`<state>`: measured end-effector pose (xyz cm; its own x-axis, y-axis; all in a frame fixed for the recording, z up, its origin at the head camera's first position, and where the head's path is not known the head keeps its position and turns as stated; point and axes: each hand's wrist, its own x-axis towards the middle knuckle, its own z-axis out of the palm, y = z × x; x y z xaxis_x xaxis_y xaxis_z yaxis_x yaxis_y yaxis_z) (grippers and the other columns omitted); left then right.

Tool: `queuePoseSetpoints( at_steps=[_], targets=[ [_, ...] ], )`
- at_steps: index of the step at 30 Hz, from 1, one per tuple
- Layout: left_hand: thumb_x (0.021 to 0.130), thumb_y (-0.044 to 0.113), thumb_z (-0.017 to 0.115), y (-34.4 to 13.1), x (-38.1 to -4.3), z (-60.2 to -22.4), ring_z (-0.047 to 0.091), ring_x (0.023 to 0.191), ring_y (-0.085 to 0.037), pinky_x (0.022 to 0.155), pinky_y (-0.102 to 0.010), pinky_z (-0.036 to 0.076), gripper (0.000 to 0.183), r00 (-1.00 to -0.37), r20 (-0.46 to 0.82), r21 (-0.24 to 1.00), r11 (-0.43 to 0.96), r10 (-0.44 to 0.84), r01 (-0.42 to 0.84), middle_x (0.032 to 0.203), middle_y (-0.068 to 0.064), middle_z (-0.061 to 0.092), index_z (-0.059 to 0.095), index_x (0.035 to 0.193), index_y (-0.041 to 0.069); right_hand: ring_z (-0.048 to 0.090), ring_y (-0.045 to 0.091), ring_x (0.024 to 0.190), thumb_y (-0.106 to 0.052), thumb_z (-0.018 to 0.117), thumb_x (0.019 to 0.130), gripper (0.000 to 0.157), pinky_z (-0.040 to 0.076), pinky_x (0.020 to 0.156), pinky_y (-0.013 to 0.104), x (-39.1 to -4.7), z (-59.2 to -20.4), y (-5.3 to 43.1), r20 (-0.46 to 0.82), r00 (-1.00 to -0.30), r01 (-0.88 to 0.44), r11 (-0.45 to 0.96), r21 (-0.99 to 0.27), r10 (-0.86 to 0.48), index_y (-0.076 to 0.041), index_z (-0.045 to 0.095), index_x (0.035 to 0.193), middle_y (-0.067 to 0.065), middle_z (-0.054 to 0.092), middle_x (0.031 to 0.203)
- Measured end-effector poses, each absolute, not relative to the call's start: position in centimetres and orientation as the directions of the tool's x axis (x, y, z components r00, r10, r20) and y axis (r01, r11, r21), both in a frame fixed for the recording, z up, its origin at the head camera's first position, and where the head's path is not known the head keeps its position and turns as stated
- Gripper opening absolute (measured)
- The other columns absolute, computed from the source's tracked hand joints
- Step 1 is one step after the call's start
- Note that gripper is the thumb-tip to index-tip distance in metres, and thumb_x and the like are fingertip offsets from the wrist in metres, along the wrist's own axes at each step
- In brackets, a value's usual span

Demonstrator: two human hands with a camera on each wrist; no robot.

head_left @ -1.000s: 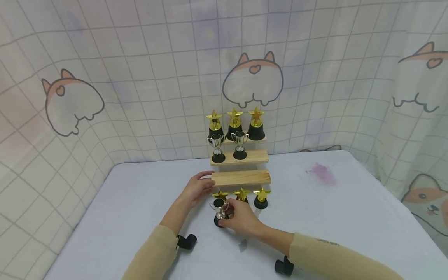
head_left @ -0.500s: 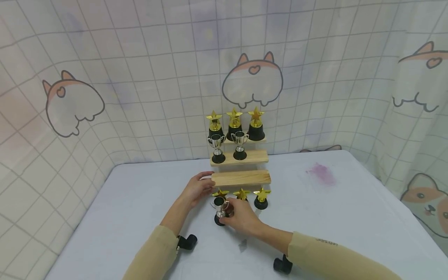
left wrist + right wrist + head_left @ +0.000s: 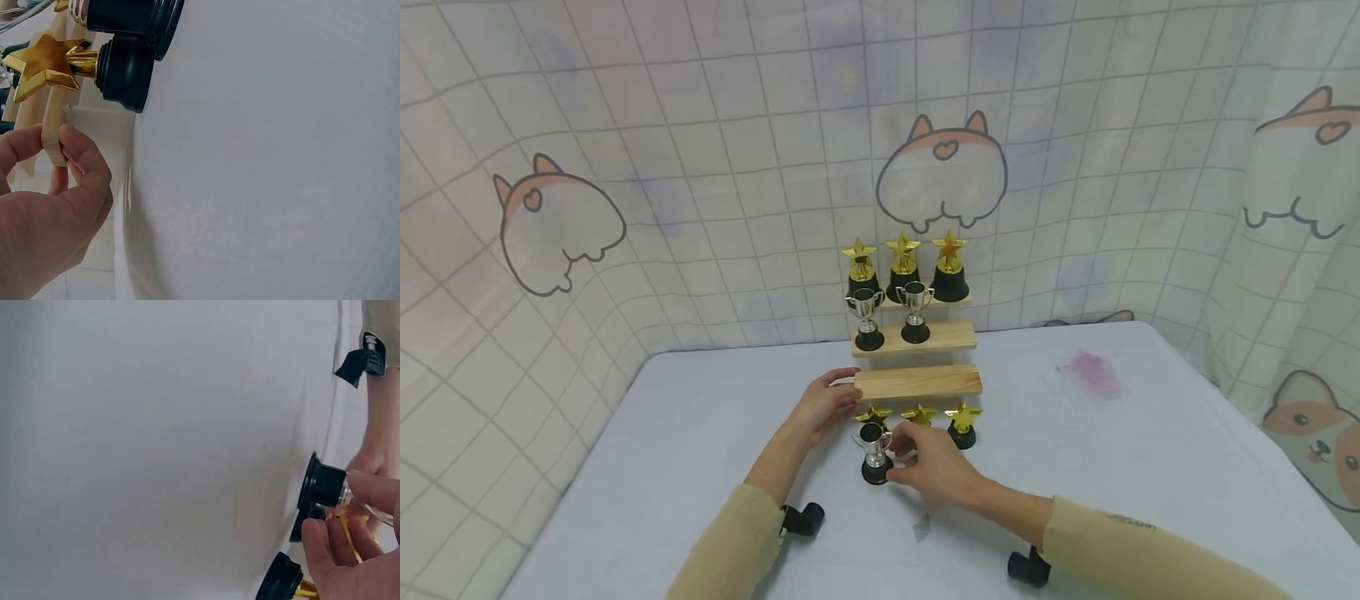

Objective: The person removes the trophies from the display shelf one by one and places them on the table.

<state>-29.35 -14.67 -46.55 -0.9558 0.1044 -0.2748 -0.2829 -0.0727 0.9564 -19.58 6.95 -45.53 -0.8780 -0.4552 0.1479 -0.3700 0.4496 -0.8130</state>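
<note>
Head view: left hand (image 3: 822, 406) grips the left end of the lowest wooden shelf (image 3: 917, 382); some fingertips hidden. Right hand (image 3: 942, 468) is let go, fingers loosely bent just right of the silver cup trophy (image 3: 875, 454); can't tell if the thumb touches its base. Cup stands upright on the desk (image 3: 1150, 467), near side of the shelves, partly hiding the left gold star trophy (image 3: 874, 412). Middle gold star trophy (image 3: 918, 415): base hidden by the right hand. Right gold star trophy (image 3: 962, 425) shows clearly. Two silver cups (image 3: 915, 313) on the middle shelf (image 3: 951, 336), three gold stars (image 3: 951, 268) on top; front cups overlap some of the bases.

Left wrist view: thumb and fingers pinch the shelf end. Cup mostly cut off, black base showing beside the left star.

Right wrist view: cup's upper part hidden behind a finger; lower fingers apart from its base. Right hand cut off; left hand partly covered.
</note>
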Motion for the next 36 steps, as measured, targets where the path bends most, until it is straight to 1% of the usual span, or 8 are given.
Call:
queuePoseSetpoints(
  at_steps=[5,11,15,19,23,26,28,36],
  targets=[
    [0.091,0.000,0.066,-14.6,-29.4,-46.6,0.062,0.094,-0.022,0.084,-0.032,0.059,0.054,-0.955,-0.278,0.956,-0.070,0.102,-0.285,0.127,-0.021,0.056,0.053,0.143,0.003,0.067,0.029,0.096,0.000,0.083,0.083,0.029,0.060,0.082,0.037,-19.6,-44.4,8.2,0.146,-0.862,-0.380,0.429,-0.820,-0.485,0.003,0.067,0.107,0.014,0.068,0.104],
    [0.091,0.000,0.065,-14.7,-29.5,-46.5,0.062,0.096,-0.022,0.086,-0.032,0.059,0.056,-0.954,-0.281,0.955,-0.067,0.101,-0.288,0.129,-0.022,0.054,0.052,0.145,0.003,0.065,0.024,0.095,-0.002,0.081,0.087,0.024,0.058,0.081,0.028,-20.0,-42.7,9.7,0.107,-0.866,-0.349,0.437,-0.829,-0.489,-0.002,0.068,0.107,0.009,0.068,0.103],
    [0.091,0.001,0.066,-14.7,-29.5,-46.5,0.062,0.097,-0.023,0.086,-0.033,0.059,0.056,-0.953,-0.284,0.955,-0.054,0.101,-0.290,0.131,-0.022,0.053,0.052,0.145,0.004,0.065,0.021,0.095,-0.002,0.078,0.089,0.022,0.058,0.082,0.029,-20.6,-41.5,10.7,0.123,-0.869,-0.351,0.423,-0.836,-0.479,-0.002,0.068,0.108,0.007,0.069,0.103],
    [0.091,0.001,0.065,-14.6,-29.5,-46.5,0.062,0.097,-0.023,0.086,-0.033,0.059,0.056,-0.954,-0.282,0.956,-0.053,0.105,-0.288,0.132,-0.022,0.053,0.051,0.146,0.004,0.064,0.018,0.095,-0.005,0.077,0.091,0.019,0.058,0.082,0.028,-21.5,-40.1,11.5,0.140,-0.879,-0.360,0.440,-0.823,-0.456,-0.004,0.069,0.108,0.004,0.069,0.103],
    [0.091,0.000,0.065,-14.6,-29.5,-46.5,0.062,0.095,-0.022,0.085,-0.032,0.059,0.056,-0.955,-0.277,0.957,-0.056,0.107,-0.284,0.131,-0.023,0.053,0.052,0.145,0.003,0.065,0.020,0.097,-0.009,0.076,0.093,0.018,0.059,0.085,0.031,-22.7,-38.7,12.1,0.149,-0.895,-0.346,0.447,-0.825,-0.420,-0.003,0.070,0.109,0.003,0.069,0.103],
    [0.091,0.000,0.066,-14.6,-29.5,-46.5,0.062,0.094,-0.022,0.085,-0.032,0.059,0.056,-0.954,-0.278,0.957,-0.052,0.108,-0.285,0.131,-0.023,0.054,0.052,0.145,0.003,0.065,0.022,0.100,-0.012,0.074,0.095,0.022,0.059,0.086,0.035,-23.8,-38.0,12.6,0.153,-0.915,-0.324,0.457,-0.828,-0.372,-0.001,0.069,0.113,0.005,0.069,0.105],
    [0.091,0.000,0.066,-14.6,-29.5,-46.5,0.063,0.094,-0.022,0.085,-0.032,0.059,0.056,-0.954,-0.280,0.957,-0.049,0.107,-0.286,0.131,-0.023,0.053,0.052,0.146,0.003,0.065,0.023,0.102,-0.014,0.074,0.095,0.023,0.057,0.087,0.036,-24.6,-37.8,12.9,0.146,-0.931,-0.297,0.461,-0.836,-0.335,-0.002,0.069,0.115,0.006,0.069,0.108],
    [0.091,0.001,0.066,-14.7,-29.4,-46.5,0.062,0.096,-0.023,0.086,-0.033,0.059,0.056,-0.953,-0.286,0.955,-0.057,0.104,-0.293,0.131,-0.022,0.054,0.051,0.146,0.004,0.062,0.029,0.117,-0.017,0.072,0.097,0.031,0.053,0.098,0.043,-27.4,-37.4,13.0,0.085,-0.968,-0.172,0.380,-0.909,-0.235,-0.003,0.064,0.124,0.011,0.066,0.121]
  ],
)
